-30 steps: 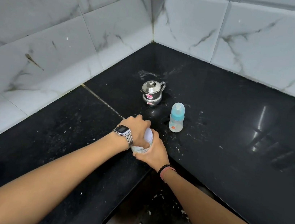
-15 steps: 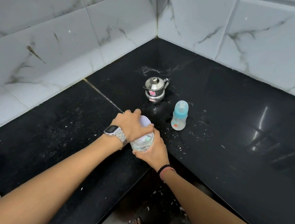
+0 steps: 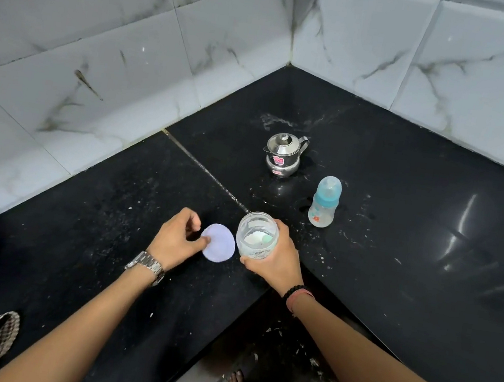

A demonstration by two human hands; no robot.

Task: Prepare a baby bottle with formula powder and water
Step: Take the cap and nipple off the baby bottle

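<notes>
Open clear plastic jar (image 3: pixel 257 235) with white powder inside, gripped round its side by right hand (image 3: pixel 273 260), standing on black polished stone surface (image 3: pixel 398 244). Round pale lilac lid (image 3: pixel 218 243) just left of jar, flat on surface, pinched at its edge by left hand (image 3: pixel 174 239). Capped baby bottle with teal collar (image 3: pixel 324 201) upright beyond right hand. Small lidded steel pot (image 3: pixel 282 154) farther back.
</notes>
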